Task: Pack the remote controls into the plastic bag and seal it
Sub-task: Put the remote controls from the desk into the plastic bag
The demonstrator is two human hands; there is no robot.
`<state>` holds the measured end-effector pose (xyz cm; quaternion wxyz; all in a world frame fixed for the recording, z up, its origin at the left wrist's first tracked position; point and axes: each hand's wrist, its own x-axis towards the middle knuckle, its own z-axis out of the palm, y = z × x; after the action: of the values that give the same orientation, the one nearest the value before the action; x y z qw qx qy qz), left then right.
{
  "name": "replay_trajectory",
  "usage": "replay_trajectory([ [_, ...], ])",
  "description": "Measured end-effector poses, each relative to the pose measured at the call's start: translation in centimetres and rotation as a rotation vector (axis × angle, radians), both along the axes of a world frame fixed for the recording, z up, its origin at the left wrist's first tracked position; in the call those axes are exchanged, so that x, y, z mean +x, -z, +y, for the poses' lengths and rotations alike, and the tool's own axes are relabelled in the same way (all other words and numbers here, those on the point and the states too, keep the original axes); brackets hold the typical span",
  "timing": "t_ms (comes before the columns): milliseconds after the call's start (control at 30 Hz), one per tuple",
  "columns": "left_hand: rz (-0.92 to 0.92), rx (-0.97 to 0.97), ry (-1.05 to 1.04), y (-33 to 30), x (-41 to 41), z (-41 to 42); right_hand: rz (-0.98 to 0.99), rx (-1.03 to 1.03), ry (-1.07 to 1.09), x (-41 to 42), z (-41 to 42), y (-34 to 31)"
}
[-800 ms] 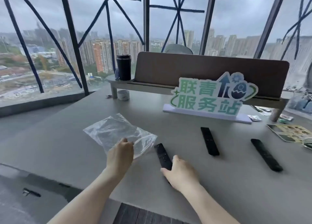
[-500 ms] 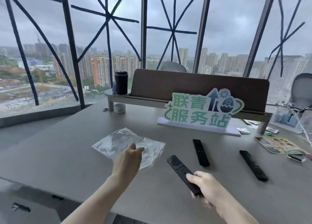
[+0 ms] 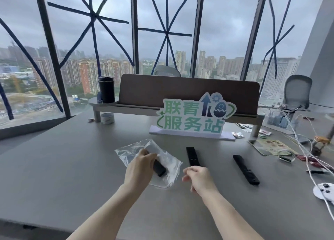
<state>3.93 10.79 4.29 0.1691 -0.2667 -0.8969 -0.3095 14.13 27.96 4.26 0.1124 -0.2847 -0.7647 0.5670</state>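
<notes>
One remote [image 3: 159, 167] is partly inside the plastic bag [image 3: 168, 174], which lies flat on the grey tabletop [image 3: 72, 167]. Its near end shows dark through the clear plastic, pointing toward five o'clock. The left hand [image 3: 140, 169] rests on the bag and pinches it near the remote; the fingers curl over the plastic, though I cannot quite tell if they also hold the remote itself.

The right hand [image 3: 197, 176] is loose and holds nothing. It hovers just beside the bag, at about three o'clock from it, with the fingers half curled.

Two more remotes wait on the tabletop. The middle remote [image 3: 193, 156] lies just past the right hand, at twelve o'clock from it. The far remote [image 3: 245, 169] lies further out at three o'clock, apart from the others.

So the packing is about one third done, I think. The next move probably calls for the right hand to reach up, grip the middle remote, and slide it into the bag's mouth while the left hand keeps that mouth open. Sealing comes last.
</notes>
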Motion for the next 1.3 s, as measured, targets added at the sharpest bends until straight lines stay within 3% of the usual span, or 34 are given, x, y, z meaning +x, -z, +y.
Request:
replay_trajectory([
  [167,-0.024,0.044,-0.035,1.0,0.9,0.0,-0.175,0.33,0.213,-0.3,5.7,2.3],
  [500,-0.118,0.056,-0.029,2.8,1.3,-0.6,-0.403,0.7,0.175,-6.2,5.1,4.2],
  [567,-0.14,0.044,-0.046,3.1,1.0,-0.5,-0.382,0.622,0.131,-5.3,6.0,4.0],
  [700,-0.168,0.064,-0.029,3.1,0.7,1.2,-0.033,0.082,0.133,0.4,8.0,2.8],
  [833,-0.143,0.067,0.054,1.4,0.7,5.7,0.169,-0.245,0.141,7.7,8.7,1.0],
  [1000,-0.061,0.143,0.204,-1.9,1.9,11.1,0.053,-0.292,0.016,11.7,9.1,-1.2],
  [1300,-0.092,0.199,0.296,-1.4,5.0,11.6,0.067,-0.381,-0.157,6.7,5.5,-0.1],
])
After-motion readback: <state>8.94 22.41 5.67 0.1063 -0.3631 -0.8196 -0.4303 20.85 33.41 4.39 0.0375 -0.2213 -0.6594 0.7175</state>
